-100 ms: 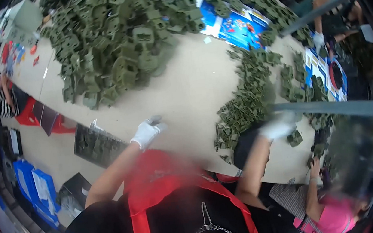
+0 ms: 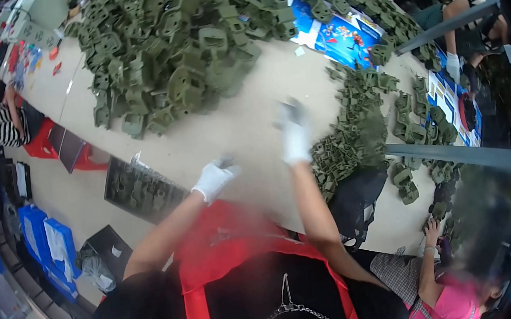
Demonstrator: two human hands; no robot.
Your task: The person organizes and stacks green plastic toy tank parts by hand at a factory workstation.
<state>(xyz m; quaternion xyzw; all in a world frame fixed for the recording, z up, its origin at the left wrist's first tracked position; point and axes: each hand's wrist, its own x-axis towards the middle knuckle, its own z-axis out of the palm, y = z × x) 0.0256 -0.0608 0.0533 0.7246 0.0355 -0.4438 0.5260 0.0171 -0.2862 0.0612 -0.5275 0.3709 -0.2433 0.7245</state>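
Note:
My left hand [image 2: 214, 178], in a white glove with grey fingertips, is over the near part of the pale table [image 2: 214, 136]. Its fingers are drawn together, and whatever may be between them is too small to make out. To its right, my right hand [image 2: 294, 134] reaches forward over the table, its gloved fingertips smeared by motion. Just right of that hand lies a heap of small olive-green plastic parts [image 2: 353, 122]. A large pile of bigger olive-green plastic parts [image 2: 172, 48] covers the table's far left.
A dark bin of green parts [image 2: 141, 189] stands left of my left arm. Black cloth [image 2: 356, 201] lies by the small heap. A grey metal bar [image 2: 459, 153] crosses at right. Co-workers sit at left, far right and near right, one in a pink top [image 2: 454, 294].
My right hand has swung left, away from beside the black cloth to the table's middle. My left hand stays near the table's front. The whole view has shifted slightly.

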